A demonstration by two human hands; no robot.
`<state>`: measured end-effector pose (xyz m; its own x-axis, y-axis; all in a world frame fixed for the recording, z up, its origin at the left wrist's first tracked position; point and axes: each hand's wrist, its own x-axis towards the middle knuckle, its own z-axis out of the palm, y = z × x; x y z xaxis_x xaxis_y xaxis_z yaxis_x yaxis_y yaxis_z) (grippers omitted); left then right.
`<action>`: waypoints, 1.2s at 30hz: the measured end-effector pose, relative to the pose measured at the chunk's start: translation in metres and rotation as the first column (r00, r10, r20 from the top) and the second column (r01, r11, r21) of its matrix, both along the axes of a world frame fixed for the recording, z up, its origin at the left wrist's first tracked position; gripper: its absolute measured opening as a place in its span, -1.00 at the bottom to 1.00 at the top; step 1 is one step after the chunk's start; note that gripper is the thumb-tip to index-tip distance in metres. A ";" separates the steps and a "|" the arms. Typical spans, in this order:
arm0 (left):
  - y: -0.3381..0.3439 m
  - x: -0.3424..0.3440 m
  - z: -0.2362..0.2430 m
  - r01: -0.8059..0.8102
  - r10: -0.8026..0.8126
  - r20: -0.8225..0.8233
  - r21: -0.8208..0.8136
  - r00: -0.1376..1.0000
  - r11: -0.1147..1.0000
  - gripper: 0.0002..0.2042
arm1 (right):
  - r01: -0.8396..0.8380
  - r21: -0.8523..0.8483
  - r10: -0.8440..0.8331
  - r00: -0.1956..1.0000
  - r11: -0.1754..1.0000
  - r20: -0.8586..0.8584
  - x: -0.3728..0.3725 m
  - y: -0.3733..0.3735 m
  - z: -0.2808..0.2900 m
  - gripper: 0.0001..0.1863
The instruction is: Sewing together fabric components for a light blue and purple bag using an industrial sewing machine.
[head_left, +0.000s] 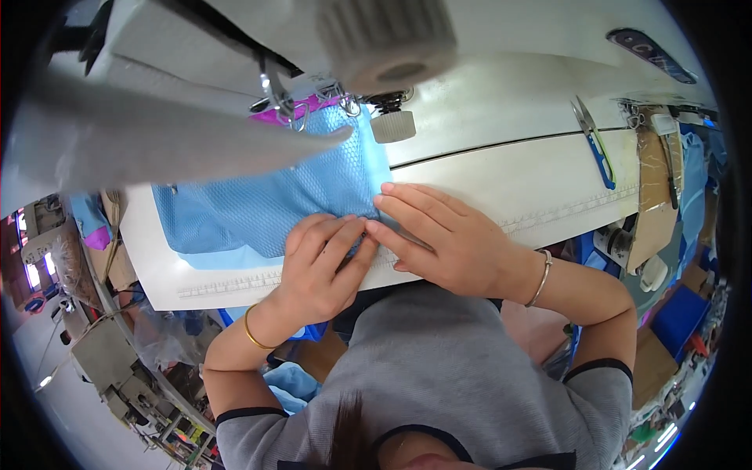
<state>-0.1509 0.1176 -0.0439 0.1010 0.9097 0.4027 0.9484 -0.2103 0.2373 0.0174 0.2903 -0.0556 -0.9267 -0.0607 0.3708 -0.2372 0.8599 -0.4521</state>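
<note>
White sewing desk [517,176] fills mid-view, w/ workshop clutter round the rim, approx. 3 to 9 o'clock. On it, approx. 10 o'clock: 1 pc blue mesh fabric [258,211], w/ paler blue cloth [227,260] showing below its lower edge & 1 purple strip [301,111] up at 11. 2 hands, both at the fabric's lower R corner, nr centre: L hand [321,266] toward 8 o'clock, fingers bunched & narrow on the mesh; R hand [454,239] toward 3, fingers narrow, nearly side by side, tips at the fabric's edge. Can't tell if either pinches it. 2 bracelets: 1 gold bracelet [252,329] (L wrist), 1 silver bracelet [542,280] (R wrist). 1 pr scissors [603,166], blue & green handles, lies well apart at 2 o'clock. 1 ruler strip [568,207] runs along the near edge, approx. 8 to 3 o'clock, partly hidden by hands.

In the way: 1 blurred white machine part [172,149] juts from 10 o'clock, hiding some fabric; 2 knurled knobs [393,127] at 12. Cardboard [652,153] nr 3 o'clock, w/ 1 slim dark tool [671,176]. Grey shirt [454,352] at 6.
</note>
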 end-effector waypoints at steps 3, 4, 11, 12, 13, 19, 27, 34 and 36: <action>-0.004 0.001 -0.002 -0.009 0.009 0.024 0.005 1.000 1.000 -0.68 | 0.031 -0.021 -0.030 0.999 0.999 0.043 0.000 -0.008 0.004 -0.43; -0.003 0.001 -0.002 -0.007 0.006 0.020 0.012 1.000 1.000 -0.68 | 0.059 0.008 -0.060 0.996 0.998 0.069 0.000 -0.010 0.005 -0.42; 0.040 -0.031 0.041 0.025 -0.027 -0.022 -0.109 0.999 0.994 -0.63 | 0.056 0.139 -0.073 0.990 0.989 0.124 -0.001 -0.011 0.011 -0.39; 0.052 -0.038 0.038 0.027 -0.036 -0.094 -0.099 0.995 0.995 -0.67 | 0.049 0.140 -0.068 0.988 0.989 0.136 -0.001 -0.012 0.011 -0.38; 0.061 -0.041 0.038 0.034 -0.048 -0.166 -0.088 0.985 0.996 -0.71 | 0.047 0.144 -0.068 0.987 0.989 0.148 -0.001 -0.012 0.012 -0.38; 0.060 -0.040 0.018 -0.101 0.091 -0.115 -0.086 0.989 0.991 -0.63 | 0.055 0.132 -0.073 0.988 0.990 0.139 -0.001 -0.013 0.013 -0.35; 0.055 -0.037 0.005 -0.169 0.166 -0.052 -0.046 0.985 0.985 -0.55 | 0.050 0.127 -0.068 0.987 0.991 0.148 -0.005 -0.011 0.018 -0.37; 0.055 -0.037 0.001 -0.199 0.198 -0.018 -0.036 0.980 0.979 -0.54 | 0.040 0.140 -0.064 0.983 0.989 0.171 -0.004 -0.011 0.018 -0.37; 0.056 -0.036 0.001 -0.201 0.200 -0.027 -0.037 0.979 0.979 -0.54 | 0.040 0.141 -0.064 0.983 0.989 0.169 -0.004 -0.009 0.020 -0.38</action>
<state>-0.1869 0.1735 -0.0429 -0.0764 0.9277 0.3654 0.9757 -0.0060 0.2190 0.0138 0.2809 -0.0361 -0.9793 -0.0498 0.1961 -0.1190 0.9255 -0.3595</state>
